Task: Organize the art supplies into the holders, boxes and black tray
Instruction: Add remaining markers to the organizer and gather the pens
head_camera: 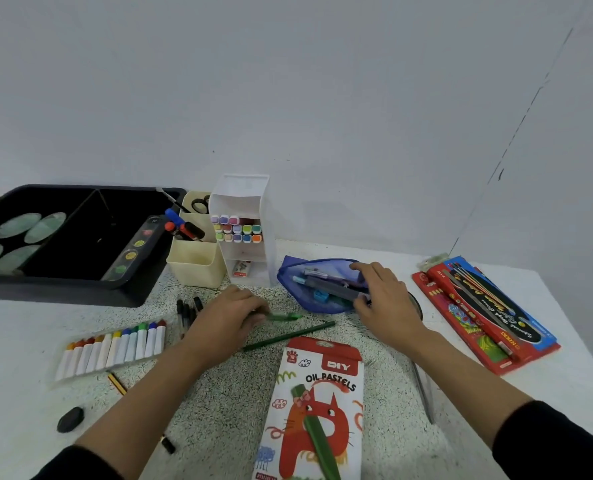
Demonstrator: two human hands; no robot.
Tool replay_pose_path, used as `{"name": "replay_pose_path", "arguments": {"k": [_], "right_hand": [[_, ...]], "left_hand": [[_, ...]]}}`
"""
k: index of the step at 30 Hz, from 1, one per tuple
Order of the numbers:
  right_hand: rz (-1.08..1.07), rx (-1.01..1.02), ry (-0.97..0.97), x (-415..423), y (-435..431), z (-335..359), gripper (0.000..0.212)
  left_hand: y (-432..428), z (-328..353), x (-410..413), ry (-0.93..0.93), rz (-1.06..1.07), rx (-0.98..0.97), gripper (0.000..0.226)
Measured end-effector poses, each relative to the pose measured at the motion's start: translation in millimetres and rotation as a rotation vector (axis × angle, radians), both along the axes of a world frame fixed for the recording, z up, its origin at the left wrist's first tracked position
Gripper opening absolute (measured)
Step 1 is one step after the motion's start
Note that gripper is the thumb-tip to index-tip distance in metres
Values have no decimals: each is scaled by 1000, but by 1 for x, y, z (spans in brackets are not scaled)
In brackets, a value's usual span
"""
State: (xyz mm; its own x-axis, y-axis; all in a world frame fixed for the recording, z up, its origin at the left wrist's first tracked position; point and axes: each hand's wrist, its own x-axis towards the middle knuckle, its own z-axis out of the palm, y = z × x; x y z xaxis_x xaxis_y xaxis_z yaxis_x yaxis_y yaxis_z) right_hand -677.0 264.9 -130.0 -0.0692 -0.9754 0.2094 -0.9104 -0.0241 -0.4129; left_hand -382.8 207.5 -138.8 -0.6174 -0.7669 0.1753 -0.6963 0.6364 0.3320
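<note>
My left hand (229,317) pinches a green pen (284,317) lying on the speckled mat, just left of a blue mesh pencil pouch (309,271). My right hand (381,296) grips the open right side of that pouch, which holds pens and a sharpener. A long dark green pencil (288,336) lies in front of both hands. The black tray (63,289) sits at the back left with a paint palette inside. A cream holder (194,268) with markers and a white marker box (243,223) stand behind my left hand.
A set of paint tubes (115,344) and black pens (187,311) lie at left. The oil pastels box (319,407) lies near me at centre. Red and blue pencil and brush packs (482,313) lie at right. A black eraser (70,419) and a yellow pencil (116,382) are near left.
</note>
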Motion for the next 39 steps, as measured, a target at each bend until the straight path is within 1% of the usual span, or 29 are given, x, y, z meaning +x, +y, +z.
{"name": "replay_pose_path", "arguments": {"k": [5, 8, 11, 14, 17, 19, 21, 24, 28, 30, 32, 34, 36, 37, 39], "right_hand": [[-15, -10, -91, -2, 2, -1, 48], [-12, -11, -136, -4, 3, 0, 51], [-17, 8, -141, -6, 3, 1, 55], [-8, -4, -142, -12, 2, -1, 57], [17, -21, -109, -13, 3, -3, 56], [18, -21, -108, -14, 3, -6, 56], [7, -26, -127, -17, 2, -9, 55], [42, -27, -121, -18, 2, -10, 50], [91, -51, -26, -8, -1, -12, 49], [87, -65, 20, -8, -3, -14, 52], [75, -75, 35, -11, -4, -15, 54], [81, -92, 16, -14, -5, -15, 47], [125, -107, -16, -16, -5, -15, 39], [152, -105, -16, -16, -3, -15, 39], [194, -71, -21, -17, 2, -12, 51]], "left_hand": [[19, 35, -47, 250, -125, 7, 20], [23, 31, -83, 312, -167, -57, 19], [14, 13, -105, 284, -111, -165, 18], [-1, 0, -110, 213, -26, -193, 18], [-8, -9, -110, 83, -2, -211, 34], [-6, -13, -108, 40, 1, -216, 43], [-3, -14, -101, 62, 3, -256, 39], [-2, -14, -89, 69, 51, -318, 22], [-2, -9, -83, 58, 153, -403, 22], [-4, -2, -78, 42, 220, -428, 16], [-10, 2, -69, 50, 291, -403, 13], [-17, 3, -59, 53, 314, -322, 15], [-20, 4, -53, 47, 285, -233, 19], [-21, 5, -51, 44, 273, -198, 21], [-19, 8, -51, 56, 277, -161, 23]]}}
